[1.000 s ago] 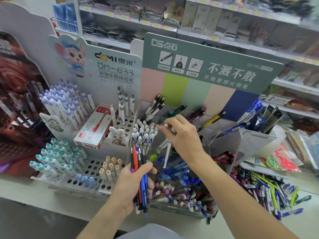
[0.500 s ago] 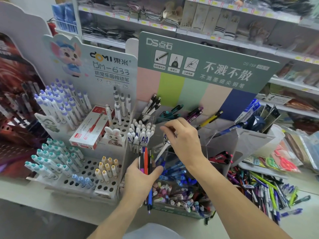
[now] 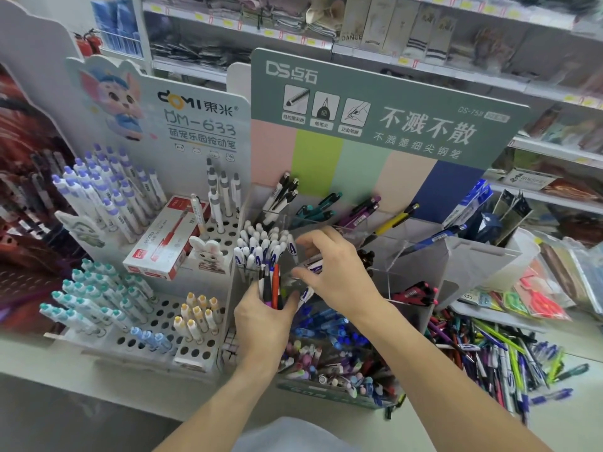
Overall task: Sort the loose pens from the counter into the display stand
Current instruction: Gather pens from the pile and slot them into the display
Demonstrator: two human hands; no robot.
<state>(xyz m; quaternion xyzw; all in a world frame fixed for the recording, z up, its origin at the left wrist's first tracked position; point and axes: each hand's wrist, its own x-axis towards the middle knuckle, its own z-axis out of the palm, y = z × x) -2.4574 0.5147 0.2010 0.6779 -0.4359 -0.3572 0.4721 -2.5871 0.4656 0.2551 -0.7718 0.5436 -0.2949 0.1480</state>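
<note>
Left hand (image 3: pixel 264 318) grips a bundle of pens (image 3: pixel 270 285) upright, fingers curled round it, at the front edge of the clear stand (image 3: pixel 421 256). Right hand (image 3: pixel 329 269) is just above and right of it, thumb and fingers pinching a white pen (image 3: pixel 308 290) over a clear compartment. Loose pens (image 3: pixel 496 350) lie heaped on the counter (image 3: pixel 571 415) right of the stand, with bare counter along the near edge
</note>
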